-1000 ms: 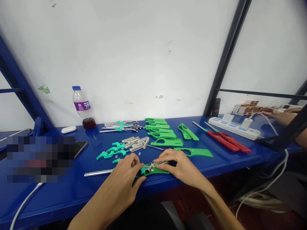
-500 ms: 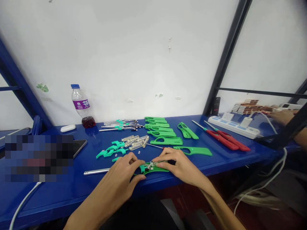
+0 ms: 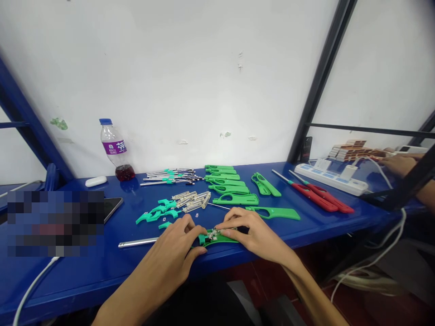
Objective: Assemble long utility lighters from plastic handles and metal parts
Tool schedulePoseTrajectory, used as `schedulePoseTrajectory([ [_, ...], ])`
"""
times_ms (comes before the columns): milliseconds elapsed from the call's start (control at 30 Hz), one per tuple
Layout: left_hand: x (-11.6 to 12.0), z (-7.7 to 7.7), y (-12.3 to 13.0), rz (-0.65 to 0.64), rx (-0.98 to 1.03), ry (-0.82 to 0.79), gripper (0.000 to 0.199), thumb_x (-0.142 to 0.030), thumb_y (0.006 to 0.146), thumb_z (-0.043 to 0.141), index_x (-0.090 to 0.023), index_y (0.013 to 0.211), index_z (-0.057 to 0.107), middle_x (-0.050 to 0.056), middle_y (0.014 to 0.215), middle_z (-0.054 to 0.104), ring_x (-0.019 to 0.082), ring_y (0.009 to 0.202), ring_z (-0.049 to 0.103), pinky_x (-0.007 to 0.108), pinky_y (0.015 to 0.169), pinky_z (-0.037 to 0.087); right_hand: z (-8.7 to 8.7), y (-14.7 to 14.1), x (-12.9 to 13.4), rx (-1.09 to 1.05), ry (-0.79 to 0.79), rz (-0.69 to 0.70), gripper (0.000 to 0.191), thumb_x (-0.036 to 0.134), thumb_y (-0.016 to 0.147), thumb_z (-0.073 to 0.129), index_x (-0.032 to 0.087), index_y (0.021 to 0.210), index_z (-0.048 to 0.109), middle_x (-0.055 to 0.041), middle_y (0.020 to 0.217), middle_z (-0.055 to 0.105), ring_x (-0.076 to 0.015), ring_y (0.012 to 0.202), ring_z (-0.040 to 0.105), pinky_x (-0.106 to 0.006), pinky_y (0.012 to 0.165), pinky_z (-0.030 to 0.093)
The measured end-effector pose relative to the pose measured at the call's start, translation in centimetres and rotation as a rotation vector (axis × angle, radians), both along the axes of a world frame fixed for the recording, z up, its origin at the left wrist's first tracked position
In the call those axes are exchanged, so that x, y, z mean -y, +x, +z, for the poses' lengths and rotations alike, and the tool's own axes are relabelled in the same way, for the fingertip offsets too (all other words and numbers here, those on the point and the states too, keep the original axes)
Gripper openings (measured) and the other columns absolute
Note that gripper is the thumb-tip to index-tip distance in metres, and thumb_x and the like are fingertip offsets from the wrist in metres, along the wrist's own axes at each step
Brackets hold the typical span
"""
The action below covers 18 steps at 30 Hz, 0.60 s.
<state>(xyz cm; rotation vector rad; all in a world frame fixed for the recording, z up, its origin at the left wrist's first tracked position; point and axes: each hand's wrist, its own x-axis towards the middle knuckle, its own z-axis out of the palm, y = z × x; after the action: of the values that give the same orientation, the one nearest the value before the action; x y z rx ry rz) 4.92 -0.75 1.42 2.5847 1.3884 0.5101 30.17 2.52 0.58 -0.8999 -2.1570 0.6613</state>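
My left hand point(image 3: 181, 244) is closed, thumb and fingers gripping a green lighter shell half point(image 3: 222, 238) near the table's front edge. A silver metal tube point(image 3: 137, 243) sticks out to the left from under that hand. A teal trigger point(image 3: 203, 239) and thin wires show inside the shell, by my fingertips. My right hand point(image 3: 249, 231) pinches a small clear fuel tank with a metal end point(image 3: 217, 231) over the shell's right part; its far end is hidden by my fingers. Behind this hand lies a thin metal rod point(image 3: 219, 207), partly covered.
Teal triggers point(image 3: 158, 213), clear tanks point(image 3: 193, 200), metal tubes point(image 3: 170, 176) and green shells point(image 3: 236, 199) lie behind my hands. Two red lighters point(image 3: 314, 197) and a power strip point(image 3: 331, 179) are at right. A bottle point(image 3: 117, 151) and a phone point(image 3: 113, 208) stand left.
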Motion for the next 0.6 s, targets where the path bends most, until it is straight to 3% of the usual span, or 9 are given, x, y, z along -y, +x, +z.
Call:
schedulePoseTrajectory([
  [200, 0.45, 0.27, 0.2, 0.006, -0.002, -0.019, 0.019, -0.016, 0.103, 0.051, -0.024, 0.118, 0.06, 0.007, 0.114, 0.054, 0.028, 0.102, 0.059, 0.047, 0.089, 0.05, 0.09, 0.09, 0.04, -0.018, -0.053, -0.001, 0.019, 0.034, 0.098, 0.075, 0.036, 0.116, 0.082, -0.0009, 0.099, 0.073, -0.0182, 0.091, 0.069, -0.03, 0.08, 0.05],
  [600, 0.44, 0.83, 0.2, -0.037, -0.013, -0.028, 0.019, -0.019, 0.106, 0.047, -0.026, 0.119, 0.058, 0.007, 0.113, 0.053, 0.028, 0.101, 0.057, 0.045, 0.086, 0.048, 0.12, 0.09, 0.17, 0.003, -0.031, -0.011, 0.016, 0.035, 0.1, 0.073, 0.031, 0.11, 0.084, -0.0011, 0.1, 0.076, -0.0194, 0.094, 0.07, -0.029, 0.081, 0.049],
])
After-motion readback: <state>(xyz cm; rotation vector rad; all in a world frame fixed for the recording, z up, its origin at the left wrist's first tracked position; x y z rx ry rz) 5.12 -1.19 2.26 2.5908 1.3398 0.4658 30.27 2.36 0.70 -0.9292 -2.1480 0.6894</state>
